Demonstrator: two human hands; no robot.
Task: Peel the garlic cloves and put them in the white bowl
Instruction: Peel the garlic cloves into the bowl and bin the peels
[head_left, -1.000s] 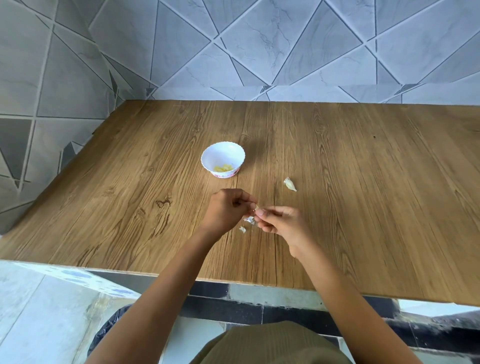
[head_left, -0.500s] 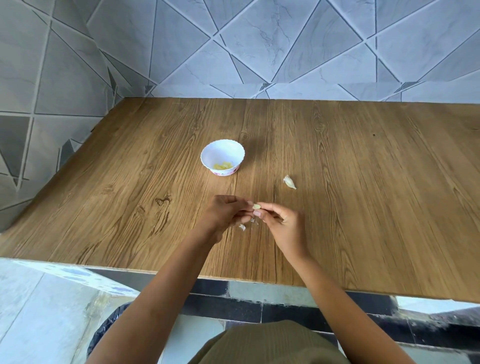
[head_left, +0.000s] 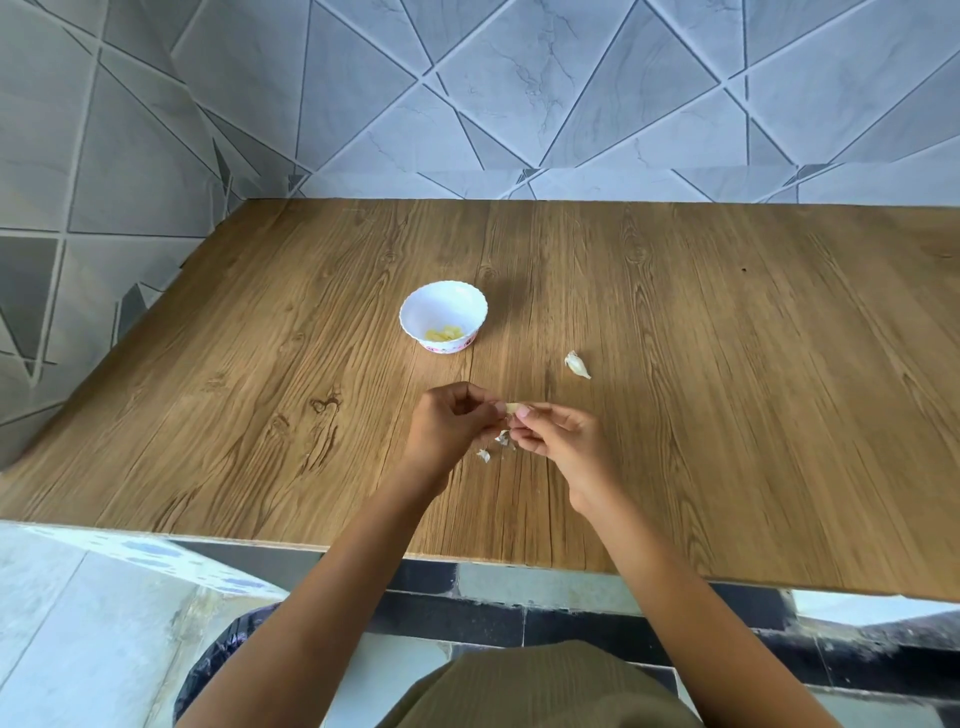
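1. Pinches one garlic clove (head_left: 511, 408) between the fingertips of the left hand (head_left: 452, 421) and the right hand (head_left: 556, 436), both curled narrowly round it, just above the table (head_left: 727, 364) and towards its front edge.
2. Shows a pale, seemingly bare end between the thumbs; cannot tell the amount of skin left under the fingers.
3. Works well short of the white bowl (head_left: 441, 306), with yellowish peeled cloves (head_left: 444, 333) already lying in its bottom.
4. Leaves one unpeeled clove (head_left: 577, 365) on the wood to the right, apart from both hands and the bowl.
5. Risks shooting the clove out of so small a pinch by squeezing too hard on a probably slick surface, sending it across the table or off the near edge.
6. Risks carrying a thin film of skin into the bowl, stuck unseen on the hidden side.
7. Risks catching the skin scraps (head_left: 484, 455) directly beneath the hands and dragging them along.
8. Risks nudging the small, probably light bowl with a low, hurried reach.
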